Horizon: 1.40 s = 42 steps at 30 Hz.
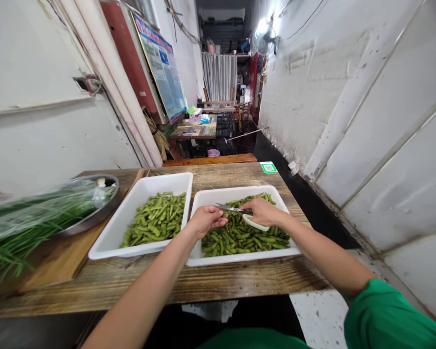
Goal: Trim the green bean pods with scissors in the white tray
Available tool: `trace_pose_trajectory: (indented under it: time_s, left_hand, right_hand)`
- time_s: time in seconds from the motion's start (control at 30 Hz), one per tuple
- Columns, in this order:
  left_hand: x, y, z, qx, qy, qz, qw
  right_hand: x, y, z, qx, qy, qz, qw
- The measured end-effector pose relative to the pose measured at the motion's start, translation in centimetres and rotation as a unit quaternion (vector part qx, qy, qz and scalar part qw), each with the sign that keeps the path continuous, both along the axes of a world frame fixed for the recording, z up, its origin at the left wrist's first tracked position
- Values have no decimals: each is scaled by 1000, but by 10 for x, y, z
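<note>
Over the right-hand white tray (pixel 240 259), my right hand (pixel 263 212) grips scissors (pixel 256 223) with pale green handles. Their metal blades point left, toward my left hand (pixel 208 219). The fingertips of that hand are pinched together on a green soybean pod (pixel 224 214), mostly hidden by fingers and blades. Many green soybean pods (pixel 236 240) lie wet in this tray, below both hands. To the left, a second white tray (pixel 111 232) holds another heap of green pods (pixel 156 218).
Both trays stand on a wooden table (pixel 218 286). At the left, a metal basin (pixel 94 220) and long green stalks (pixel 25 228) in clear plastic rest over a wooden board (pixel 63 261). A QR code card (pixel 268 167) lies at the far right corner.
</note>
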<state>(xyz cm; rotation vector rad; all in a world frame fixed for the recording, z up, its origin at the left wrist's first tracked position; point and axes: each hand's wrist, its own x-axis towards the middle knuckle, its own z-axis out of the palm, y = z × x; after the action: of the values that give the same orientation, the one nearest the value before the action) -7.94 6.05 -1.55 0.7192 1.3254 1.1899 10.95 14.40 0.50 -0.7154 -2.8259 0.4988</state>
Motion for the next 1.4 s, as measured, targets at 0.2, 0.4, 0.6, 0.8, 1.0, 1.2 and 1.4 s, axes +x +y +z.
trace_pose_trajectory:
  time_s: [0.2,0.4,0.6,0.8,1.0,1.2,1.4]
  left_hand:
    - [-2,-7,3,-65,-11,-55,996]
    - [-19,-32,38,63,367,69,926]
    - [-47,-46,52,78,744,136,649]
    - [-9,-21,4,94,683,-322,649]
    - [-2,-13,-5,49,707,-374,598]
    - [-3,-17,-12,92,666,-306,674]
    - [-5,-13,-14,111,590,-159,784]
  right_hand:
    - [-1,-2,0,6,-17,26,999]
    - [-2,5,-5,41,-37,-52,997]
    - [-1,12,-15,74,-53,-98,991]
    - [-2,13,-16,72,-71,-95,990]
    - [-2,12,-13,72,-77,-89,990]
    - [0,12,-11,63,-79,-87,991]
    - [0,12,-12,56,-69,-91,992]
